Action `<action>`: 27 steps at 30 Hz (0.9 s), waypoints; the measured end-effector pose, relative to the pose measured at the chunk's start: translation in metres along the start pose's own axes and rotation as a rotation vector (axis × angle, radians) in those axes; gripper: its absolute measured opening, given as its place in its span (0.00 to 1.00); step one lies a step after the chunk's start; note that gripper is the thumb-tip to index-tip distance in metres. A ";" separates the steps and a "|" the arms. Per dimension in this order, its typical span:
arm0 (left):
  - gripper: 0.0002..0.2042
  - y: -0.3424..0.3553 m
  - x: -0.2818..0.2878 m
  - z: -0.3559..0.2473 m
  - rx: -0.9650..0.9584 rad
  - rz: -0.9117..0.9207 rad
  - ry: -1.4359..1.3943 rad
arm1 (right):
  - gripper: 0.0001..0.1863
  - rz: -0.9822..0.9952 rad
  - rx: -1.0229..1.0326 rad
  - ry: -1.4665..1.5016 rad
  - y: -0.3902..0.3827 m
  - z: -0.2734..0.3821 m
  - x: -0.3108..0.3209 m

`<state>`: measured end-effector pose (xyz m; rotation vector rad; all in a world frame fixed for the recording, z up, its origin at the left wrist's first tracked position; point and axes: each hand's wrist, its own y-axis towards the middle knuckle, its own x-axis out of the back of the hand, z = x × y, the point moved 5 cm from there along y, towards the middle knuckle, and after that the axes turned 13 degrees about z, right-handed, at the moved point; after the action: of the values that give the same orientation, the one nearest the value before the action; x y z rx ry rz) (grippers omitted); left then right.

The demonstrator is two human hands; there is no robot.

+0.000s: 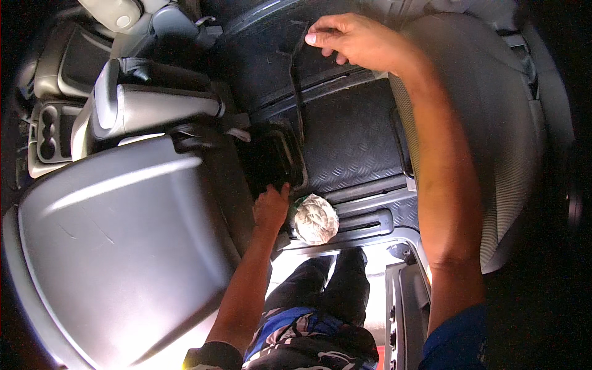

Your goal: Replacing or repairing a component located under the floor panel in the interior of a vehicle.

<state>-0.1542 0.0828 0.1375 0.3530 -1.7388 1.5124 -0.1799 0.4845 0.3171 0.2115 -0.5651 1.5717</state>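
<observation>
My left hand (271, 206) is beside a dark rectangular frame (299, 169) in the car floor, at the foot of the folded seat. Its fingers are curled, with one tip pointing up, and what they grip, if anything, is hidden in the dark. Farther off, my right hand (345, 40) is raised over the black floor with thumb and fingertips pinched together. By those fingertips runs a thin dark strip (296, 83), reaching down toward the frame; whether the fingers hold it is unclear. A crumpled off-white cloth or paper bundle (316, 219) rests at the door sill, right of my left hand.
A large grey seat back (123, 246) fills the left side. Another seat (487, 123) stands at the right, beneath my right forearm. A folded seat section (163, 108) and a cup-holder console (52, 132) lie at the far left. The door edge (401, 308) is beside my legs.
</observation>
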 end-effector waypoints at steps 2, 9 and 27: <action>0.18 -0.002 -0.004 -0.002 -0.005 -0.018 -0.033 | 0.28 -0.099 0.114 0.036 -0.001 -0.005 -0.001; 0.25 0.002 0.011 -0.013 -0.226 -0.057 0.070 | 0.28 -0.084 0.117 0.023 0.003 -0.002 0.000; 0.20 -0.014 0.018 -0.009 -0.428 -0.169 0.039 | 0.28 -0.061 0.054 -0.078 0.001 -0.004 0.004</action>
<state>-0.1534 0.0928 0.1605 0.2392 -1.8923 0.9890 -0.1806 0.4898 0.3149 0.3290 -0.5717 1.5259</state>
